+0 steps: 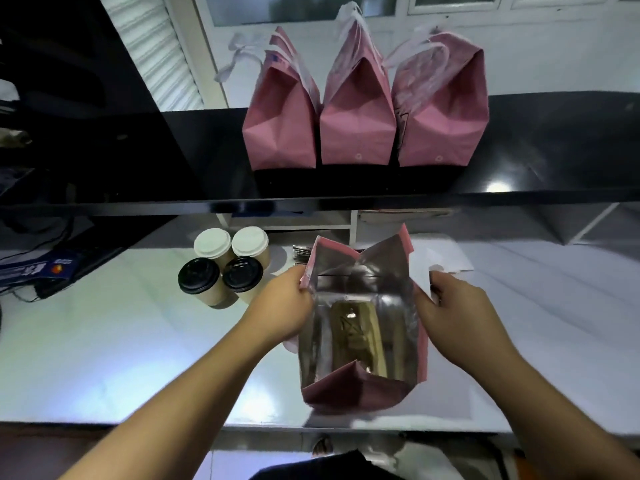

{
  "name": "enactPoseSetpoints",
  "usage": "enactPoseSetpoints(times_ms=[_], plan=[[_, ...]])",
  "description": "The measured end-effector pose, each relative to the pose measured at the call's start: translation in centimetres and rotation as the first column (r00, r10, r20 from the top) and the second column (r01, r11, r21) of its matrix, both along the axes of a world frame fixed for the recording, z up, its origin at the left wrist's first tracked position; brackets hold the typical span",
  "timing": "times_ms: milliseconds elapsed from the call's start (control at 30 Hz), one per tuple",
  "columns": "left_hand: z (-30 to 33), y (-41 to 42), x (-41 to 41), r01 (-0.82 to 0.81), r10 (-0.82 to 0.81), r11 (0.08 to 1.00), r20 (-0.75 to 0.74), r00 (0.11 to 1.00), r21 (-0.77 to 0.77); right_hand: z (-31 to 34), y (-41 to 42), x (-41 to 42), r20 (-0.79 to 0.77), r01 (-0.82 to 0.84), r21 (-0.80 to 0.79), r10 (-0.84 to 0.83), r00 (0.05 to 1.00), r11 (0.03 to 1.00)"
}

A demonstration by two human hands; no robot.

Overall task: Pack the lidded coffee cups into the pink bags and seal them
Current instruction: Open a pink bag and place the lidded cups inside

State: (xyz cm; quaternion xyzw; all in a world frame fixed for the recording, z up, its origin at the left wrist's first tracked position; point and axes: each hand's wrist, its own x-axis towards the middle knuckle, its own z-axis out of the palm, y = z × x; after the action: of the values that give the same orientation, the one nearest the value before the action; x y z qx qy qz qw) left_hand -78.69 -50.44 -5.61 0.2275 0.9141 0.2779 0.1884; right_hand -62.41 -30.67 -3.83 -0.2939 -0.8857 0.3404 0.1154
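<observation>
Hands work at either side of an open pink bag (360,327) standing on the pale tabletop (104,341). The left hand (284,306) has its fingers curled over the bag's left rim, thumb on the outside, gripping the edge. The right hand (453,313) pinches the right rim, where a white handle strip (424,271) sticks up beside the fingers. Between them the mouth of the bag is pulled wide, showing a silvery foil lining and a brownish shape at the bottom that is too blurred to name. The bag's near flap sags toward the person.

Left of the open bag and a little beyond it, four lidded coffee cups stand upright in a tight cluster, touching one another: two with white lids (212,242) (250,241) on the far side, two with black lids (199,275) (243,274) on the near side. The nearer black-lidded cup sits just beside the left hand's wrist.

Above and beyond the open bag, on a glossy black shelf (536,150), three more pink bags (280,133) (358,129) (443,116) stand in a row, side by side and touching, tops folded shut, white handles poking up from them. To the far left of the cups, some dark gear and cables lie at the tabletop's edge, too dim to make out.
</observation>
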Motion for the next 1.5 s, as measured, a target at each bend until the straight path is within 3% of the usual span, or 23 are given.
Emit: enactPoseSetpoints(times_ms=[167,300,400,467,533,700,1000,1133,1300,1400,1500], plan=[[-1.7,-1.2,-1.4,0.061,-0.066,0.996,0.078,0.995,0.065,-1.1,-0.9,-0.3,0.025,0.002,0.014,-0.003,1.0,1.0],[-3.0,-2.5,-4.5,-0.052,0.041,0.99,0.085,0.996,0.132,-1.3,-0.8,-0.3,0.028,-0.029,0.018,0.029,0.999,0.999],[-4.6,-4.0,-8.4,-0.105,0.092,0.991,-0.138,0.986,-0.088,-1.5,-0.3,-0.3,0.044,-0.015,0.006,0.015,0.999,1.0],[-5.8,-4.9,-10.5,-0.176,0.094,0.943,-0.28,0.955,-0.283,-1.6,-0.2,-0.2,0.029,-0.009,-0.017,0.01,1.0,1.0],[-7.0,-5.5,-11.8,-0.226,0.094,0.89,-0.325,0.941,-0.395,-1.5,-0.3,-0.1,0.008,-0.016,-0.035,0.017,1.0,0.999],[-9.4,-5.3,-13.1,-0.215,0.077,0.861,-0.3,0.951,-0.461,-1.7,0.1,0.1,0.005,-0.035,-0.066,0.036,0.999,0.997],[-7.9,-5.4,-11.8,-0.249,0.165,0.878,-0.231,0.959,-0.409,-1.3,0.9,-0.1,0.013,-0.068,-0.116,0.07,0.997,0.991],[-3.6,-6.6,-9.2,-0.197,0.145,0.96,-0.247,0.958,-0.2,-1.3,1.1,-0.2,0.025,-0.086,-0.124,0.09,0.996,0.989],[4.2,-5.8,-6.2,-0.004,0.039,0.996,-0.398,0.917,0.09,-1.4,1.5,-0.4,0.036,-0.088,-0.13,0.094,0.995,0.988],[8.0,-3.5,-3.3,0.175,-0.12,0.977,-0.37,0.921,0.12,-1.6,1.5,-0.5,0.037,-0.084,-0.134,0.09,0.995,0.987],[9.1,-0.5,-1.3,0.408,-0.383,0.913,-0.303,0.873,0.019,-1.7,1.6,-0.7,0.043,-0.101,-0.119,0.106,0.993,0.988]])
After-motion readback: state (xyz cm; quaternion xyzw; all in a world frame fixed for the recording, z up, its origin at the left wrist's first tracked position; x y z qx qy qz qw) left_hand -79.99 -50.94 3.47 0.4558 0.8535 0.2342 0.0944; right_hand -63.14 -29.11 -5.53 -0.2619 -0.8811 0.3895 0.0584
